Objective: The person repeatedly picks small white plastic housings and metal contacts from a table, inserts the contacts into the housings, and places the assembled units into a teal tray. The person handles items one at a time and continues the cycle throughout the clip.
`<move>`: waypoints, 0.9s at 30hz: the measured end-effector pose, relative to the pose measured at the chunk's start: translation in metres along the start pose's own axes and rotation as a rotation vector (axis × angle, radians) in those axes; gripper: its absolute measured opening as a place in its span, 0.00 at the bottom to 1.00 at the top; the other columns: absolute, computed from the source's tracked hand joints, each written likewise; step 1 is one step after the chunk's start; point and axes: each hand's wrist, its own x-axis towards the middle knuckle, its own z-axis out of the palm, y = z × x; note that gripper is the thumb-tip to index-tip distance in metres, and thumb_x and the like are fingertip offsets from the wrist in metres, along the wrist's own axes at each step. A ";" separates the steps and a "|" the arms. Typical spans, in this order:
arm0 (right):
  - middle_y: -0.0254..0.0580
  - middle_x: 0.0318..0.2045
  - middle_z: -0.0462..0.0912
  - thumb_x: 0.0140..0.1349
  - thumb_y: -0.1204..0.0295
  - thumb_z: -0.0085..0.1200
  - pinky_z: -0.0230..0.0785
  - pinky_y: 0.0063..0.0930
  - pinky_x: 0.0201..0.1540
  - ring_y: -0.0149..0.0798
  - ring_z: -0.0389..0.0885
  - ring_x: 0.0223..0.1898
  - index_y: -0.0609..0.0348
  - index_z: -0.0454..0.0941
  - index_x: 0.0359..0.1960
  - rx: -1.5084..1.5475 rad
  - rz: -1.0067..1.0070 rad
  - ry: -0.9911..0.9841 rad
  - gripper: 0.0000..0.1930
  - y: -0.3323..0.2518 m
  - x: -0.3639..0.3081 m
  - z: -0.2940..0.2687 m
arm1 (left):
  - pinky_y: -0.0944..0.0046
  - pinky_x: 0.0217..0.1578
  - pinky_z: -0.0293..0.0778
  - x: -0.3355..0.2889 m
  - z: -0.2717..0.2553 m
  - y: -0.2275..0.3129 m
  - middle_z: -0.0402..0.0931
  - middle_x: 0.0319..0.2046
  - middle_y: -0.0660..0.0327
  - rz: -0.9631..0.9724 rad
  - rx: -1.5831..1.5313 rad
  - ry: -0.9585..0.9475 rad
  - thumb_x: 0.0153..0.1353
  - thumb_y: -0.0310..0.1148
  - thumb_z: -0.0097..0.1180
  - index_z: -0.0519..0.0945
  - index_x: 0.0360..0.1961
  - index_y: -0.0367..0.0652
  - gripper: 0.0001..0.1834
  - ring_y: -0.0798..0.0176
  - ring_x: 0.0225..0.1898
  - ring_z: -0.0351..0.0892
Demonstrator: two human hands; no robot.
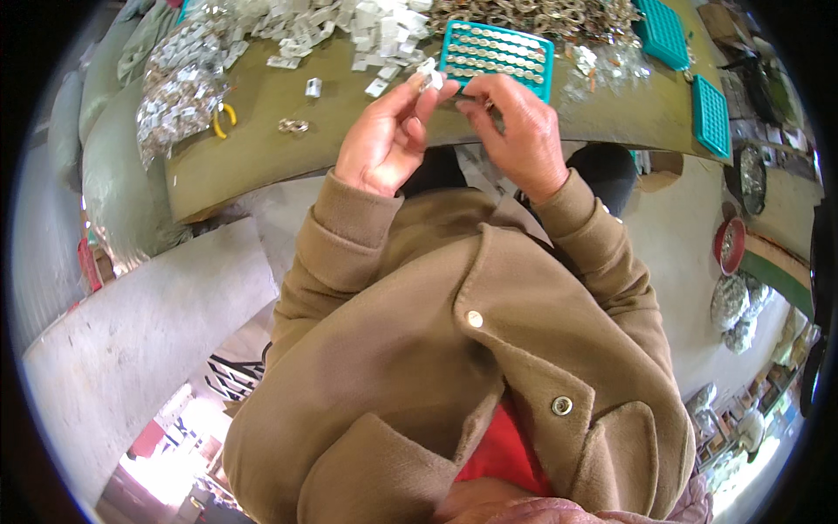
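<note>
My left hand [384, 135] is raised over the near edge of the table, its thumb and fingertips pinched on a small white plastic piece [429, 75]. Close beside it is my right hand [522, 127], fingers curled in, thumb and index finger almost meeting; what lies between them is too small to make out. Just beyond both hands sits a teal tray [549, 72] with rows of small round pale pieces. To the left, a single white piece [313, 87] and a small shiny metal piece [293, 126] lie on the tabletop.
Heaped white pieces [384, 35] and brownish metal parts [532, 16] cover the far side of the table [262, 166]. Yellow-handled pliers [224, 120] rest beside a filled clear bag [179, 96] at left. Further teal trays [711, 116] and clear plastic scraps [602, 74] lie to the right.
</note>
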 end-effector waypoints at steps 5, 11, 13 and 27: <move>0.44 0.34 0.81 0.56 0.78 0.61 0.73 0.32 0.41 0.44 0.81 0.36 0.61 0.78 0.39 -0.058 0.061 0.057 0.09 0.009 -0.019 -0.024 | 0.75 0.39 0.82 0.001 0.000 -0.013 0.81 0.47 0.55 0.141 0.337 0.042 0.68 0.34 0.53 0.76 0.52 0.37 0.15 0.71 0.44 0.82; 0.40 0.26 0.79 0.58 0.75 0.59 0.70 0.27 0.31 0.36 0.78 0.25 0.60 0.80 0.34 -0.156 0.325 0.166 0.04 0.049 -0.009 -0.055 | 0.71 0.40 0.81 0.009 0.003 -0.044 0.81 0.42 0.57 0.066 0.614 -0.026 0.66 0.30 0.54 0.76 0.50 0.38 0.13 0.69 0.40 0.82; 0.40 0.27 0.79 0.58 0.74 0.59 0.70 0.28 0.30 0.39 0.78 0.25 0.58 0.81 0.34 -0.189 0.245 0.159 0.04 0.056 -0.007 -0.052 | 0.71 0.39 0.80 0.013 0.005 -0.057 0.81 0.42 0.57 0.018 0.624 -0.042 0.66 0.29 0.54 0.76 0.48 0.38 0.11 0.69 0.39 0.82; 0.37 0.32 0.78 0.57 0.70 0.60 0.70 0.39 0.40 0.47 0.79 0.36 0.50 0.80 0.35 -0.417 0.129 0.033 0.05 0.062 -0.010 -0.044 | 0.72 0.41 0.79 0.017 0.009 -0.060 0.81 0.44 0.56 0.018 0.622 -0.031 0.66 0.29 0.54 0.77 0.48 0.37 0.12 0.70 0.41 0.82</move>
